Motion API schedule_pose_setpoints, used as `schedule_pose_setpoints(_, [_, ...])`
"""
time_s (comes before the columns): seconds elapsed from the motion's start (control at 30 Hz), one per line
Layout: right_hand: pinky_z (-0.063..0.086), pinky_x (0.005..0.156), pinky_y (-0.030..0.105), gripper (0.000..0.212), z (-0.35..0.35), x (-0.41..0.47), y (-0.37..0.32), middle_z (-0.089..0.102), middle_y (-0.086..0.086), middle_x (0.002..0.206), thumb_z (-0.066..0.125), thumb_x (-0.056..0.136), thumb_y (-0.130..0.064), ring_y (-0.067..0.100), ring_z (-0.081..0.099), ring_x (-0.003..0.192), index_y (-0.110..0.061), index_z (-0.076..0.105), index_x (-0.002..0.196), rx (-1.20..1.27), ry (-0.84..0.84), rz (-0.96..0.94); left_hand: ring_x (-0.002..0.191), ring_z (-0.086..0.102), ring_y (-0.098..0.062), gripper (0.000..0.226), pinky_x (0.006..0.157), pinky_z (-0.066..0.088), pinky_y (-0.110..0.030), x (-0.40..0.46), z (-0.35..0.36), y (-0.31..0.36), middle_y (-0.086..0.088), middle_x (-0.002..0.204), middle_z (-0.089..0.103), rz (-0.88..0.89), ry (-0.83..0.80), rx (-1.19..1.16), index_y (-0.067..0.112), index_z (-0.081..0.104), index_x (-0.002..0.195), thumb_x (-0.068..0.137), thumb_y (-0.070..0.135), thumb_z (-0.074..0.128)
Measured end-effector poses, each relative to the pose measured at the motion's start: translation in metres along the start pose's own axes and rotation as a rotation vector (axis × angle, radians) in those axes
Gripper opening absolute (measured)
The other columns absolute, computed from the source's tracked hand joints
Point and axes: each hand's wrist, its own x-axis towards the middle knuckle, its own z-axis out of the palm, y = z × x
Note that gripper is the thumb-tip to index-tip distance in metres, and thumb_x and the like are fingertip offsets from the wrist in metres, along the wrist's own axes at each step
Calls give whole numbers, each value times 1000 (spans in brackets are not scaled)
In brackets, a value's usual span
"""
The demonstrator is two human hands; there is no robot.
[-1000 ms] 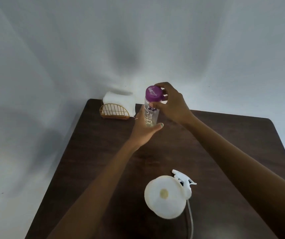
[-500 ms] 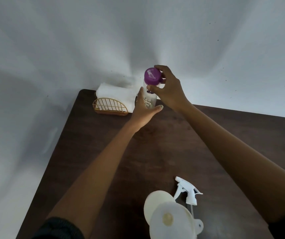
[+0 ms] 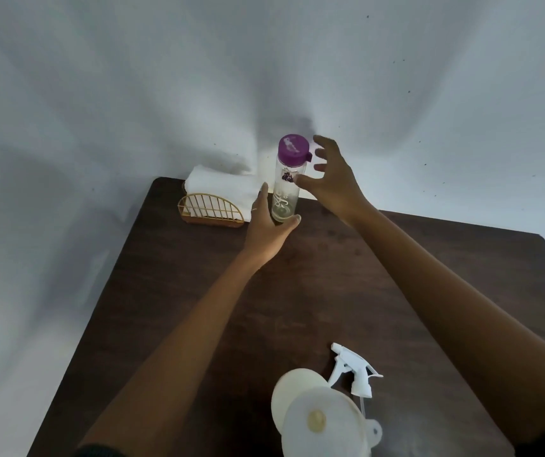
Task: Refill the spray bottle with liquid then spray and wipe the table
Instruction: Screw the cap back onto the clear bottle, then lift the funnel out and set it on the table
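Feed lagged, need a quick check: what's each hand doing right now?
Left hand: fingers wrapped round the base of the clear bottle, holding it upright on the table.
Right hand: open, fingers spread beside the purple cap, holding nothing.

On the bench (image 3: 396,258): 1 clear bottle (image 3: 286,192) w/ 1 purple cap (image 3: 293,147), 1 wire holder (image 3: 211,209) w/ white napkins (image 3: 218,188), 1 funnel (image 3: 323,423), 1 sprayer head (image 3: 356,371). 2 hands: left (image 3: 266,230), right (image 3: 333,183).
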Motion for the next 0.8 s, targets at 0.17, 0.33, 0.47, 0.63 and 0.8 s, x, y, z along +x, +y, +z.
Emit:
schedule_pose_setpoints(0.17, [43,78,11,30,-18,-57,-17,60,-6,118,60,88,-14,9,56,107,-18,57,118,12,83,-64,118,55,-12,52,93,46,-25,-70,-12,-8,6,134,53,114,62,-63,29,44,135,89,17,65])
schedule_pose_setpoints(0.33, [46,76,8,13,-36,-143,-27,68,-8,99,59,92,-15,0,62,89,-16,66,103,46,16,-142,97,63,-1,38,81,49,-17,-164,-16,-26,14,108,65,123,35,-61,41,58,108,90,9,63])
schedule_pose_setpoints(0.47, [47,77,9,14,-40,-211,-15,66,-12,97,58,92,-13,-1,61,90,-19,67,101,-1,-48,-161,99,64,-8,37,85,53,-27,-228,-14,-48,17,107,67,86,3,-57,38,62,110,89,8,64])
schedule_pose_setpoints(0.63, [48,79,16,20,-33,-272,12,61,-14,104,56,94,-21,1,60,93,-24,64,112,-81,-73,-108,119,56,-6,43,100,48,-34,-271,-7,-67,16,127,61,119,9,60,39,55,122,91,10,62])
schedule_pose_setpoints(0.8, [46,88,23,34,-23,-303,30,55,-15,120,50,96,-32,2,55,106,-26,55,129,-93,-88,-33,133,42,-14,58,108,38,-31,-284,3,-85,5,144,47,36,-73,341,24,42,141,88,25,66])
